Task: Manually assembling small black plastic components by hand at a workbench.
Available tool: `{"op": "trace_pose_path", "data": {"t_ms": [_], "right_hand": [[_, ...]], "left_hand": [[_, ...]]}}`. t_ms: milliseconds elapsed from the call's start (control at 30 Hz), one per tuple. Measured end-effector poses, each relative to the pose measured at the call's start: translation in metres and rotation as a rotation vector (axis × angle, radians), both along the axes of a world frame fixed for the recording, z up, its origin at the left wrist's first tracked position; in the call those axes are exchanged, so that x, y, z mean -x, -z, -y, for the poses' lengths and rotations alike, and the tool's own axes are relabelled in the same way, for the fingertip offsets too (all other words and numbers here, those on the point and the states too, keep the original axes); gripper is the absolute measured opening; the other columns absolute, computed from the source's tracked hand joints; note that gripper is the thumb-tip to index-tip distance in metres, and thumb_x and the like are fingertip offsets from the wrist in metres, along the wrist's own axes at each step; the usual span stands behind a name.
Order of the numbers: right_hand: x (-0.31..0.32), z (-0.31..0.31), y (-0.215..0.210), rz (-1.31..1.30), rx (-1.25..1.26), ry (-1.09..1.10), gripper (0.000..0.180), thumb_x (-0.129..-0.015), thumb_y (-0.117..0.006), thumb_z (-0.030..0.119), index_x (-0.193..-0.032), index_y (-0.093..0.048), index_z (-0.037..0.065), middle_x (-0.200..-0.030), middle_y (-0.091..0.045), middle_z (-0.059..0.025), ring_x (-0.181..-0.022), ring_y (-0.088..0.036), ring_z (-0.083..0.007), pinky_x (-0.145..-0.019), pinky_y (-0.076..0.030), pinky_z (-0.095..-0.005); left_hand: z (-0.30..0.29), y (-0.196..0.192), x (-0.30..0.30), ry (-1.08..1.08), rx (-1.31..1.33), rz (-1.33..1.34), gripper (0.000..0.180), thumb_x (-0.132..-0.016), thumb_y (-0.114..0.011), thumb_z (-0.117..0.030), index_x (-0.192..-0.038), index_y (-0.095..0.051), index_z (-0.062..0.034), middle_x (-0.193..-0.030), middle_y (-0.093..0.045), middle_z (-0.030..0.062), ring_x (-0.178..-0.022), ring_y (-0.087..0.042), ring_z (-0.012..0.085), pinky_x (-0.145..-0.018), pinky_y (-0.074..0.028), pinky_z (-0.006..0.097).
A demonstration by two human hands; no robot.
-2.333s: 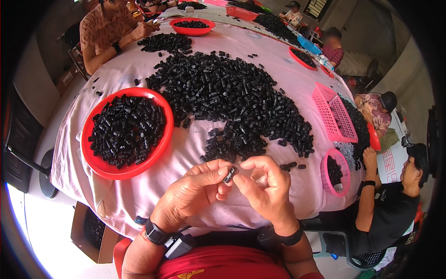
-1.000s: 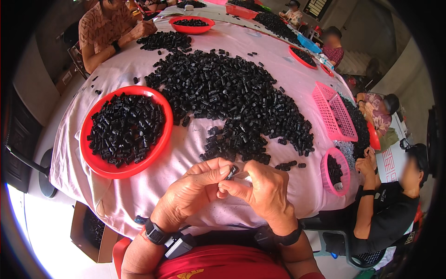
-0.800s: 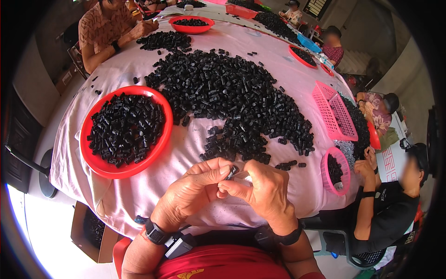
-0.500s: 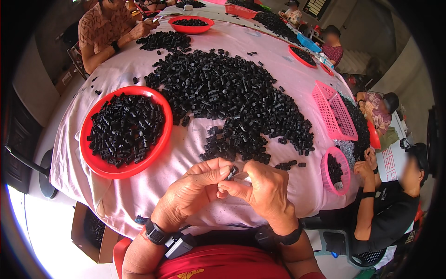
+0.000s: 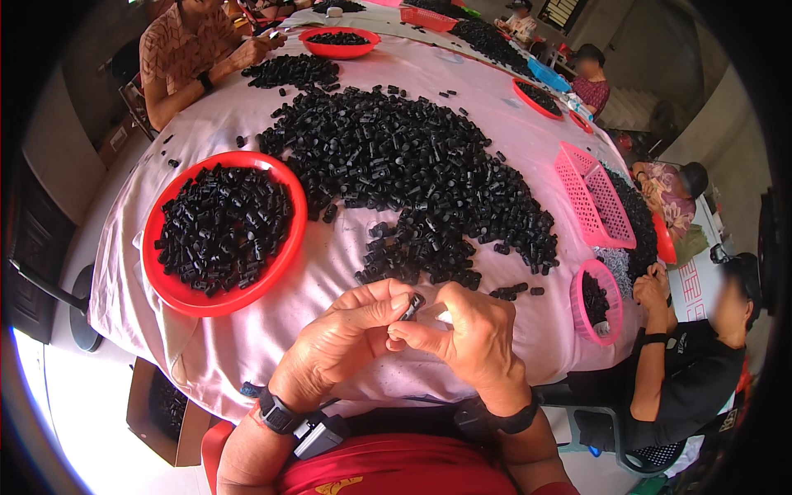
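Between the thumb and fingers of my left hand is a small black cylindrical plastic part, tilted, with one end showing. Close on its right, my right hand is closed in a pinch, thumb toward the part. Something pale shows between its thumb and curled forefinger, too hidden to name. Just beyond both hands lies a big loose heap of the same black parts, its near edge almost at my fingertips. To the left stands a round red basin filled with black parts.
Pale pink cloth covers the table. Toward the right are a pink perforated basket and a round pink basket holding black parts. Another red basin stands farther off. Co-workers sit around, one in black at right. A cardboard box sits below left.
My fingers have shifted only slightly; the black part shows a little more and is tilted more upright. My right forefinger sits slightly farther from it.
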State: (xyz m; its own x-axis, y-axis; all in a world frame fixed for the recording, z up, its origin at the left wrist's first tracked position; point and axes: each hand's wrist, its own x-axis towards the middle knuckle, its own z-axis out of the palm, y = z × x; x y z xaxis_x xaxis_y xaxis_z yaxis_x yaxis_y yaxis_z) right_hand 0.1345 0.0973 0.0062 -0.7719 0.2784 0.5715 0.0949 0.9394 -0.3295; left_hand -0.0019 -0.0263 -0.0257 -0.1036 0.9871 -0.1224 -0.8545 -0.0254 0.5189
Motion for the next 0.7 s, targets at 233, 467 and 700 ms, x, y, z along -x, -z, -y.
{"op": "trace_pose_path", "data": {"t_ms": [233,467,700], "right_hand": [[0.0003,-0.001,0.0022,0.011,0.012,-0.008,0.045,-0.077,-0.08,0.046,-0.072,-0.057,0.007,-0.061,-0.063,-0.0085,-0.053,-0.065,-0.0252,-0.048,-0.049,-0.0349],[0.0004,0.0,0.0014,0.024,0.011,0.012,0.045,-0.077,-0.08,0.045,-0.073,-0.057,0.007,-0.062,-0.064,-0.0087,-0.054,-0.066,-0.0253,-0.048,-0.049,-0.0348],[0.0019,0.0013,0.0006,0.021,0.005,0.014,0.046,-0.078,-0.079,0.046,-0.072,-0.056,0.007,-0.06,-0.061,-0.0087,-0.052,-0.064,-0.0256,-0.047,-0.048,-0.0353]], "left_hand": [[0.0001,-0.0013,-0.0013,-0.008,0.028,-0.019,0.026,-0.095,-0.065,-0.023,-0.114,-0.064,-0.0049,-0.094,-0.065,-0.0012,-0.075,-0.058,0.0061,-0.068,-0.048,0.021],[-0.0003,0.0024,-0.0008,-0.001,0.022,-0.013,0.027,-0.095,-0.065,-0.023,-0.114,-0.064,-0.0052,-0.095,-0.065,-0.0008,-0.076,-0.058,0.006,-0.068,-0.047,0.021],[-0.0011,0.0055,0.0,0.01,-0.034,-0.002,0.026,-0.095,-0.065,-0.024,-0.113,-0.064,-0.0061,-0.098,-0.065,-0.001,-0.08,-0.058,0.0064,-0.068,-0.046,0.021]]}}
